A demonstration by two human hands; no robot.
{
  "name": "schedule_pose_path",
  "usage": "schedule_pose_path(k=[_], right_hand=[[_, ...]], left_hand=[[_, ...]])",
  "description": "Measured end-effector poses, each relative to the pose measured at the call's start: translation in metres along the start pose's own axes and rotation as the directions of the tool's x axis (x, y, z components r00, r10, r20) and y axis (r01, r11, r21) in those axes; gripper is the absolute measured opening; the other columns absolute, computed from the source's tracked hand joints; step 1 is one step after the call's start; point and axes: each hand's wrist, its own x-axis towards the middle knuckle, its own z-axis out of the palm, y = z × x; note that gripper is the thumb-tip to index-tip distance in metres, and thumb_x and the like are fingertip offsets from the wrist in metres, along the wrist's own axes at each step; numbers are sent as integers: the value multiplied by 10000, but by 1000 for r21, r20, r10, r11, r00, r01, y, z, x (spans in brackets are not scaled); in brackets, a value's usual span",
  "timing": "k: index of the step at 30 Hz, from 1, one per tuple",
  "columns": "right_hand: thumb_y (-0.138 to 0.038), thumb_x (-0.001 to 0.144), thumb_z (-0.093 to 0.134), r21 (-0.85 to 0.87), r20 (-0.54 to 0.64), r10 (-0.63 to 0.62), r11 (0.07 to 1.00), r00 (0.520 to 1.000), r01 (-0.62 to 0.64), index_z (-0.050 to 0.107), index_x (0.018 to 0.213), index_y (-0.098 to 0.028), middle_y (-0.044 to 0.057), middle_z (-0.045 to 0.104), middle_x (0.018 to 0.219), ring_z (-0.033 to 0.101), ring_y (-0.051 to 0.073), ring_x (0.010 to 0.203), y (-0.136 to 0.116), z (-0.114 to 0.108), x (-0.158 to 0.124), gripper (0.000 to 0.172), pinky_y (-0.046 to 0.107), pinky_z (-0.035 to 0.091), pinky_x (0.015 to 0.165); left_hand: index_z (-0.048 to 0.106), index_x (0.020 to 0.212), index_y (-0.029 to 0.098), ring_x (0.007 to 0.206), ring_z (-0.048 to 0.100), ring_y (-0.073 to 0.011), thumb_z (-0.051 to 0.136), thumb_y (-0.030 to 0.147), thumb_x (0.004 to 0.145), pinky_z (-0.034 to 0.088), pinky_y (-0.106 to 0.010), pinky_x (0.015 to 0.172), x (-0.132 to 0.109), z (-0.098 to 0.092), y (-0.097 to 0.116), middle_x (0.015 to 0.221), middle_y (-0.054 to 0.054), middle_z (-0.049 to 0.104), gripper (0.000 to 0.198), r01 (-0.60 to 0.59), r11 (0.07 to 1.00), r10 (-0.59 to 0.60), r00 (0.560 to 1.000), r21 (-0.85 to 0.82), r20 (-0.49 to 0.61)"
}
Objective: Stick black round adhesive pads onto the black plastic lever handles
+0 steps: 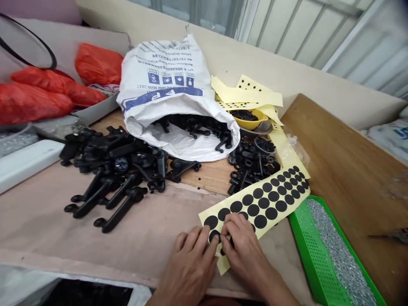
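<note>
Black round dots in rows on a pale yellow backing sheet [255,204]; bright green perforated tray [315,250]; blue-printed white sack [162,72].

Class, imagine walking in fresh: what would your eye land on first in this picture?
The eye goes first to the left hand and right hand at bottom centre, fingers on a yellow sheet of black dots. Above them, mid-table, lies a heap of black handles beside a white sack holding more. Red bags at top left and a green tray at bottom right stand out by colour.

Wall: a cream partition [318,83] ran behind the bench
Window: glass panes [197,15] in pale frames stood above it
Side board: a wooden panel [347,144] sloped at right
Light: bright, even
</note>
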Motion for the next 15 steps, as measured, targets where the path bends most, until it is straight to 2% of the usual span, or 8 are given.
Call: schedule_pose_path(k=[5,8,10,12,13,15], right_hand=[[-42,780,442,156,-29,-15,988,999,20,388,715,-198,22,522,814,467,184,786,-4,3,-1,177,345,361,721],[-29,739,452,248,-3,-24,968,1000,24,381,696,-199,5,550,770,497,175,775,0,4,0,190,329,370,720],[-19,706,460,291,43,-54,956,998,39,396,695,-202,2,583,782,525,181,814,8,5,0,194,324,381,739],[-22,684,487,345,118,-66,938,991,22,438,697,-207,1,629,834,544,202,913,19,6,-1,192,331,387,791],[-37,683,512,381,165,-63,925,984,-4,467,698,-213,0,650,867,541,218,974,24,7,-1,182,340,385,824],[-102,703,567,462,232,-45,884,972,-70,517,695,-227,-2,683,908,524,249,1065,34,10,-2,136,368,372,881]], left_hand=[[622,1000,234,996,512,-241,433,273,890,321,-389,823,0,3,2,1119,-63,621,222,19,1000,-19,1000,3,-19],[630,942,263,933,533,-226,370,326,915,344,-354,763,-3,7,-6,1049,-35,645,269,-13,1000,10,992,-17,-125],[629,925,282,896,545,-200,395,323,911,373,-311,737,-4,5,-19,1012,-14,651,238,-89,995,83,987,-41,-137],[617,986,272,924,551,-178,446,248,887,408,-265,770,0,-3,-39,1050,-21,637,199,-158,985,153,985,-65,-73],[603,1036,255,966,546,-179,460,209,870,417,-256,807,5,-9,-50,1096,-38,620,224,-171,984,168,985,-56,-47],[570,1126,204,1050,520,-215,459,176,846,421,-296,863,21,-23,-74,1178,-87,581,303,-124,991,127,989,41,-73]])
